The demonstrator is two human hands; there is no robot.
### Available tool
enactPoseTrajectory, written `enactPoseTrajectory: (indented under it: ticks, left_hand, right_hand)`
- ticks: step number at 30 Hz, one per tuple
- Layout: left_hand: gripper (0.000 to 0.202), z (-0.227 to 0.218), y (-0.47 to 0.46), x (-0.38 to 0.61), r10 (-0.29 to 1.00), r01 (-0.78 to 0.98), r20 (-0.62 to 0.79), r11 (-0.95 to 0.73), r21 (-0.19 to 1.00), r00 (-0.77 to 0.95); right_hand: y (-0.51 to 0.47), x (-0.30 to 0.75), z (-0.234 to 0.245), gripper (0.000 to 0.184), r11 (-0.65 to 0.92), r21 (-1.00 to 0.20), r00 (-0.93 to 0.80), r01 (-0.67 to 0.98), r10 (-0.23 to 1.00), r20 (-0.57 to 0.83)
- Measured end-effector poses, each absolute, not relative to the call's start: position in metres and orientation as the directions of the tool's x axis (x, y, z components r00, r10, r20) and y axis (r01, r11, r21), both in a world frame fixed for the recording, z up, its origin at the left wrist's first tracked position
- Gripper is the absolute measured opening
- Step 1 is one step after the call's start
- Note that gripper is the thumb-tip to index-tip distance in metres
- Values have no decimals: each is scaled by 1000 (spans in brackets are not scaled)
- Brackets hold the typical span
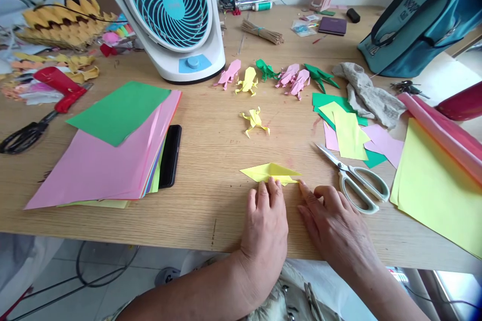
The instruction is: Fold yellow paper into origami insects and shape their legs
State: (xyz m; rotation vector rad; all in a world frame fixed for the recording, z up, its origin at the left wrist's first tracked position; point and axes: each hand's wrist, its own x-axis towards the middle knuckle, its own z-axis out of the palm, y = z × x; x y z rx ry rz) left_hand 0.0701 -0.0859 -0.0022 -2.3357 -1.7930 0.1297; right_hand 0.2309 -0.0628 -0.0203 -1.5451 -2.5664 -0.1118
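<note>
A partly folded piece of yellow origami paper (269, 169) lies flat on the table, long and pointed at both ends. My left hand (265, 220) holds down its near edge with closed fingertips. At the paper's right point, my right hand (333, 218) presses with the index finger, its other fingers curled in. Beyond the paper rests a finished yellow paper frog (255, 120). Farther back sit another yellow frog (247, 80), several pink frogs (230, 72) and green folded figures (266, 70). White-handled scissors (352, 178) lie just right of my right hand, blades apart.
Coloured paper sheets (98, 170) and a black phone (171, 155) are on the left, near a red glue gun (62, 90). A fan (192, 62) stands behind. On the right are paper offcuts (348, 133), a grey cloth (371, 93), yellow sheets (437, 185) and a teal bag (414, 30).
</note>
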Motion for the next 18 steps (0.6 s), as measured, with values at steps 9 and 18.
enactPoseTrajectory:
  ticks: [9,18]
  left_hand:
    - [49,-1,-87,69,969,958,58,-227,-176,240]
    - [48,-1,-84,64,976,975,62,-202,-96,209]
  right_hand:
    - [-62,232,-22,45,476,18,-471,879,864,179]
    - [-62,233,-23,45,459,-21,-447,888,873,193]
